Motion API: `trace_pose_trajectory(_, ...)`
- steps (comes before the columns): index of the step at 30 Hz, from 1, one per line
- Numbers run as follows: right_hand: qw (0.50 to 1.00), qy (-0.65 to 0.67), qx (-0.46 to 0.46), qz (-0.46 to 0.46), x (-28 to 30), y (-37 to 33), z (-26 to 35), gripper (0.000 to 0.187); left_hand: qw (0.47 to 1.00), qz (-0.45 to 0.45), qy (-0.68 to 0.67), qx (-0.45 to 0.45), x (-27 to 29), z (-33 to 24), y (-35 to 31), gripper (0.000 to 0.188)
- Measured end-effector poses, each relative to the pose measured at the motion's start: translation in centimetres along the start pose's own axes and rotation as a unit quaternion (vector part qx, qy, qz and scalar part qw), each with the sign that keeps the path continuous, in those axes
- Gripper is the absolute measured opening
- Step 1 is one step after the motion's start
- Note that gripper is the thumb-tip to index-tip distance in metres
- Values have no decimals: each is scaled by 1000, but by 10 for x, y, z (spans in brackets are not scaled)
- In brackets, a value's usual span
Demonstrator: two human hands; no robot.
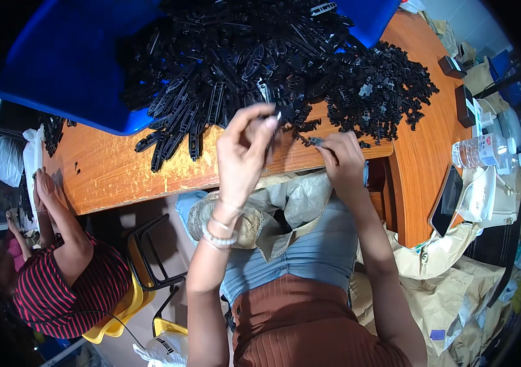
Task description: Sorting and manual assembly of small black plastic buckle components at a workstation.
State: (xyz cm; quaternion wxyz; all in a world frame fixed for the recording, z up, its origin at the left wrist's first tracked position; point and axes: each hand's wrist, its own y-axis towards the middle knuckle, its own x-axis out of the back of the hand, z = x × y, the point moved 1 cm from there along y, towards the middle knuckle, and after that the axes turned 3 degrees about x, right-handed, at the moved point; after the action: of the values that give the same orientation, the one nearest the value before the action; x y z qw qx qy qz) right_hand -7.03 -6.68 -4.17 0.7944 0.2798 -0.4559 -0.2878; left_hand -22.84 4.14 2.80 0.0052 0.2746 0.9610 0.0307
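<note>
My left hand [242, 147], slightly blurred, is raised at the table's near edge beside a heap of long black plastic parts [178, 110]. Its thumb and fingers are pinched together around a dark piece that I cannot make out. To its right, my right hand [343, 158] rests low over the table edge. Between its thumb and fingertips is a small grey plastic piece [316, 140]. Just beyond that hand spreads a pile of small black plastic clips [389, 92]. A few loose black bits [307, 125] lie between the two hands.
A blue bin [77, 73] lies tipped on the wooden table [107, 177], the long parts spilling from it. At right are a phone [446, 199], plastic bottles [477, 151] and small black boxes [465, 105]. A person in a striped top [70, 287] sits at left. A sack [297, 202] covers my lap.
</note>
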Motion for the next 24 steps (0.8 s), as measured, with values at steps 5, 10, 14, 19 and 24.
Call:
trace_pose_trajectory(5,992,118,-14,-44,13,7,23,17,982,65,-144,109,7,26,-27,24)
trace_pose_trajectory(10,907,320,-271,-41,23,7,54,16,976,23,-170,131,-4,28,-42,27)
trace_pose_trajectory(14,930,287,-232,-3,14,4,61,16,976,21,-162,141,-10,40,-51,31)
trace_pose_trajectory(19,889,346,-299,-4,15,9,62,14,954,1,-266,139,-15,29,-57,38)
trace_pose_trajectory(24,927,314,-189,73,21,12,64,17,976,99,-125,147,0,43,-59,31)
